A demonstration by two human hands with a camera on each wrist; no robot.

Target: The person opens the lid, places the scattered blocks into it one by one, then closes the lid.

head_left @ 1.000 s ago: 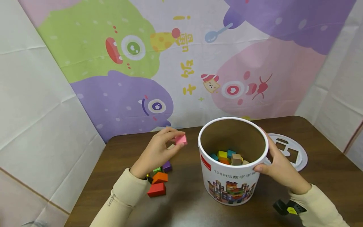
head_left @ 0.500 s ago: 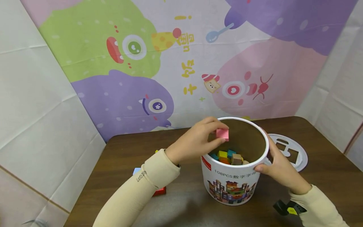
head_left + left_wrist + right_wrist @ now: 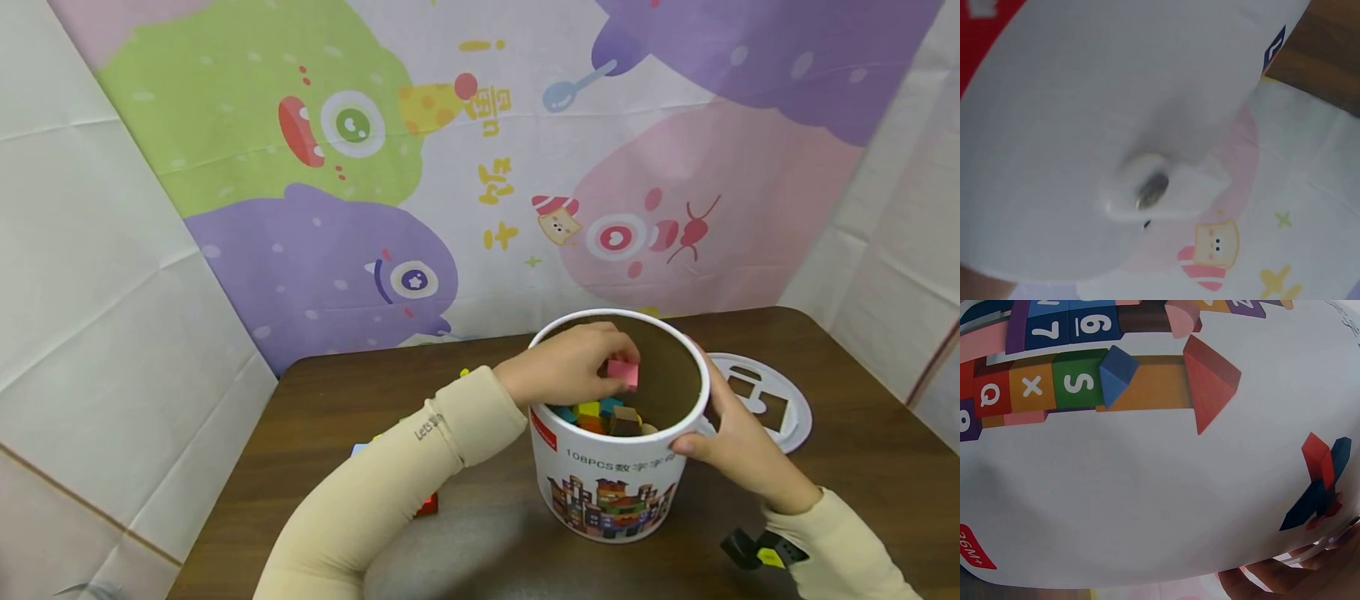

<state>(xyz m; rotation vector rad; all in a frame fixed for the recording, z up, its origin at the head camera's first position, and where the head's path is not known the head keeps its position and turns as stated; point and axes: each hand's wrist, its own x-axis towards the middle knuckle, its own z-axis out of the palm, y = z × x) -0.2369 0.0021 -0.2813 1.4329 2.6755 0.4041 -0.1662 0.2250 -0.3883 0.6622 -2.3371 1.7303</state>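
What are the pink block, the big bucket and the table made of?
Pink block: perhaps painted wood, matte; its colour is even and its edges crisp, but plastic is possible.
Bucket: maybe cardboard, brown inside with smooth printed white outside; the rim looks like plastic.
Table: wood or wood-look, slightly shiny, with streaky brown grain.

I pinch a pink block above the coloured blocks inside my open white bucket, upright on the right.
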